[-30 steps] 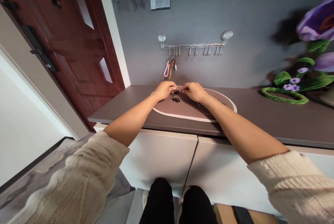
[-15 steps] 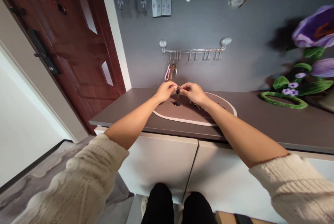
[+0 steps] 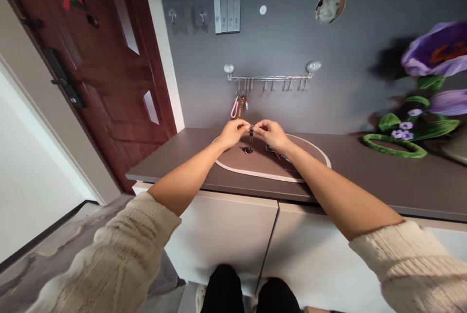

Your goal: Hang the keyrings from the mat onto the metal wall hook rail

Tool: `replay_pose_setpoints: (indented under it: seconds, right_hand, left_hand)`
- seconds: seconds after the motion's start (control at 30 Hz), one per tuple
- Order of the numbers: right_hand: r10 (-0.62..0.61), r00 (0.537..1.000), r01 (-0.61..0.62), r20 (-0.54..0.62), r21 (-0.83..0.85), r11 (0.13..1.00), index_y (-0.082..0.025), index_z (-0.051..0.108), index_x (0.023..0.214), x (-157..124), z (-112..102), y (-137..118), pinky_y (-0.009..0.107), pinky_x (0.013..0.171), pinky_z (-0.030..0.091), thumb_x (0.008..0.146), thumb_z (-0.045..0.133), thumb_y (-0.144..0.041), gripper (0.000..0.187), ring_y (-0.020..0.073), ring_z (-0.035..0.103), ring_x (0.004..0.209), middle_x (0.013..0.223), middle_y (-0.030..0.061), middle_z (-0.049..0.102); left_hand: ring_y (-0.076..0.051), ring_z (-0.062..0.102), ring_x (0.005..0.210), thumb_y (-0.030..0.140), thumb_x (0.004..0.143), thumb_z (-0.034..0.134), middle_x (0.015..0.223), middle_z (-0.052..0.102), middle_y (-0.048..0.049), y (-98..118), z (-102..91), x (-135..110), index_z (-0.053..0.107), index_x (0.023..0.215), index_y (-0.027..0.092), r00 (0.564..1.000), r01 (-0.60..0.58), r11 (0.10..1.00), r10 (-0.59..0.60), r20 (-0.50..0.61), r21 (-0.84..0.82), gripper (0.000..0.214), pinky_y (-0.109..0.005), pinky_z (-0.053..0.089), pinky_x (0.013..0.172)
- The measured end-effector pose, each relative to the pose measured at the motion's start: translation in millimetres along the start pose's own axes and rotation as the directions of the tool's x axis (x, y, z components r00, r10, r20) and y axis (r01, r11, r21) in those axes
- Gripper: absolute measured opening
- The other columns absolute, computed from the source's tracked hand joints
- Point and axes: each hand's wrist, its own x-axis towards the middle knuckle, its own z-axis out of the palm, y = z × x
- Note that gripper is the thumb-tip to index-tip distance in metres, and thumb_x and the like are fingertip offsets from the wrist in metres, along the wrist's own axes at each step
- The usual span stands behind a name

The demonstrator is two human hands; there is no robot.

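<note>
My left hand (image 3: 234,133) and my right hand (image 3: 270,134) meet above the brown mat, fingertips pinched on a small key ring. From it hang black-headed keys (image 3: 251,134), blades pointing down. Most of the ring is hidden by my fingers. Below them, a black ring-shaped item (image 3: 248,149) lies on the oval mat (image 3: 248,169) with its pale border. Partly covered by my right hand and wrist, a small bunch of items (image 3: 274,151), too small to name, rests on the mat.
A clear hook rail (image 3: 270,78) is fixed to the grey wall; a pink strap (image 3: 234,108) and keys (image 3: 246,104) hang at its left. Purple artificial flowers (image 3: 434,55) with a green ring base (image 3: 396,146) stand right. A dark red door (image 3: 120,99) is at left.
The view has tilted slightly upward. Both hands stay together, and the black-headed keys now hang more plainly between my fingertips.
</note>
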Motion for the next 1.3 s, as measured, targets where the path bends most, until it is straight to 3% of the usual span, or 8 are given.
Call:
replay_pose_setpoints:
  seconds: [0.3, 0.63, 0.87, 1.07, 1.3]
  right_hand:
    - [-0.029, 0.999, 0.031, -0.039, 0.040, 0.999, -0.015, 0.055, 0.069, 4, -5, 9, 0.025, 0.063, 0.038, 0.067, 0.056, -0.031, 0.016, 0.0113, 0.049, 0.062, 0.066, 0.0005, 0.056]
    - [0.051, 0.987, -0.013, -0.151, 0.244, 0.970, -0.015, 0.055, 0.069, 9, -11, 1, 0.027, 0.070, 0.040, 0.066, 0.058, -0.034, 0.019, 0.0106, 0.048, 0.064, 0.067, -0.0004, 0.054]
    - [0.204, 0.969, -0.111, -0.136, 0.501, 0.858, -0.016, 0.051, 0.065, 39, -15, -32, 0.024, 0.065, 0.046, 0.067, 0.058, -0.020, 0.009, 0.0082, 0.051, 0.060, 0.063, -0.0015, 0.053]
    - [0.290, 0.943, -0.162, -0.161, 0.539, 0.826, -0.016, 0.050, 0.063, 69, -10, -56, 0.022, 0.060, 0.047, 0.075, 0.047, -0.010, 0.013, 0.0063, 0.051, 0.053, 0.055, -0.0022, 0.052]
    - [0.388, 0.905, -0.233, -0.175, 0.560, 0.795, -0.015, 0.051, 0.064, 94, 2, -62, 0.021, 0.058, 0.048, 0.078, 0.043, -0.008, 0.017, 0.0056, 0.052, 0.052, 0.058, -0.0009, 0.056]
  left_hand:
    - [-0.012, 0.058, 0.074, 0.024, 0.077, 0.048, 0.080, 0.064, -0.0047, -10, 4.5, 2, 0.061, 0.083, 0.012, 0.999, 0.025, 0.999, -0.027, -0.046, -0.042, 0.018, -0.025, 0.043, 0.073]
    - [-0.011, 0.054, 0.068, 0.024, 0.079, 0.043, 0.073, 0.063, -0.0014, -14, 6.4, 3, 0.061, 0.074, 0.016, 0.994, 0.001, 0.988, 0.016, -0.107, 0.155, 0.020, -0.023, 0.040, 0.068]
    - [-0.012, 0.053, 0.069, 0.024, 0.079, 0.043, 0.073, 0.062, -0.0016, -15, 7.4, 3, 0.061, 0.072, 0.016, 0.993, -0.025, 0.971, 0.050, -0.103, 0.237, 0.021, -0.023, 0.039, 0.069]
    - [-0.012, 0.053, 0.070, 0.024, 0.081, 0.042, 0.075, 0.062, -0.0021, -15, 6.1, 2, 0.061, 0.074, 0.016, 0.991, -0.025, 0.964, 0.059, -0.122, 0.265, 0.022, -0.024, 0.039, 0.069]
    - [-0.014, 0.053, 0.074, 0.023, 0.082, 0.041, 0.078, 0.062, -0.0032, -16, 6.1, 3, 0.061, 0.076, 0.017, 0.989, -0.005, 0.943, 0.053, -0.136, 0.334, 0.022, -0.025, 0.038, 0.070]
